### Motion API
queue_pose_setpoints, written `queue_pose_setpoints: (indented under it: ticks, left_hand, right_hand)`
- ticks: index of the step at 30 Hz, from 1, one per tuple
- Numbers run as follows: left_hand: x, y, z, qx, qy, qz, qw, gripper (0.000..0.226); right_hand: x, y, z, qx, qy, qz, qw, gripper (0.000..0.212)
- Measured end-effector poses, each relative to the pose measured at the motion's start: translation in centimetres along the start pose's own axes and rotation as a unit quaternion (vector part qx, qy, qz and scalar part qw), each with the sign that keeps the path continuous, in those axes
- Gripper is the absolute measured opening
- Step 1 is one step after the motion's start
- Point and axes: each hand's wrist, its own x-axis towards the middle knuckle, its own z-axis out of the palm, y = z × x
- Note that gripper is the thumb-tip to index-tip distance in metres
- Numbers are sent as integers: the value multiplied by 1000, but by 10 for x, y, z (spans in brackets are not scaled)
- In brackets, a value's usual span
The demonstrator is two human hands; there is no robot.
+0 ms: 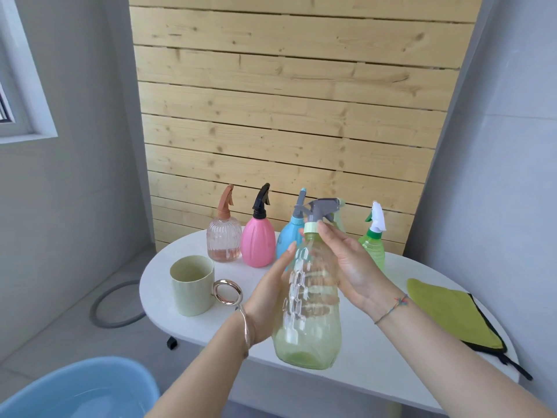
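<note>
A clear, pale green spray bottle [310, 321] with a grey trigger head [322, 208] is held tilted above the front of the white oval table [376, 351]. My left hand [271, 297] grips the bottle's left side, its fingers pointing up along the body and partly showing through the plastic. My right hand [352, 263] wraps the upper right side, fingertips at the pale green collar under the trigger head. The bottle looks nearly empty.
Several spray bottles stand at the table's back: ribbed clear pink [224, 239], solid pink [258, 242], blue [286, 236], green [373, 245]. A pale green mug [193, 285] stands left, a green cloth [452, 312] right. A blue basin [81, 390] with water sits on the floor.
</note>
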Motion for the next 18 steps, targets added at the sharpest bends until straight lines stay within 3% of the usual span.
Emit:
queue_pose_setpoints:
  ticks: [3, 7, 10, 14, 18]
  left_hand:
    - [3, 4, -1, 13, 6, 13, 1000, 61]
    - [6, 9, 9, 150, 75, 54, 984, 64]
    - [7, 7, 9, 215, 101, 119, 964, 57]
    - [6, 12, 5, 95, 6, 61, 994, 55]
    - [4, 13, -7, 9, -73, -3, 997, 58]
  right_hand:
    - [2, -2, 4, 12, 10, 0, 1000, 48]
    - [7, 4, 4, -6, 55, -66, 996, 35]
    - [9, 3, 5, -24, 55, -82, 995, 37]
    - [5, -7, 0, 0, 4, -41, 999, 40]
    - [5, -10, -6, 66, -40, -15, 997, 36]
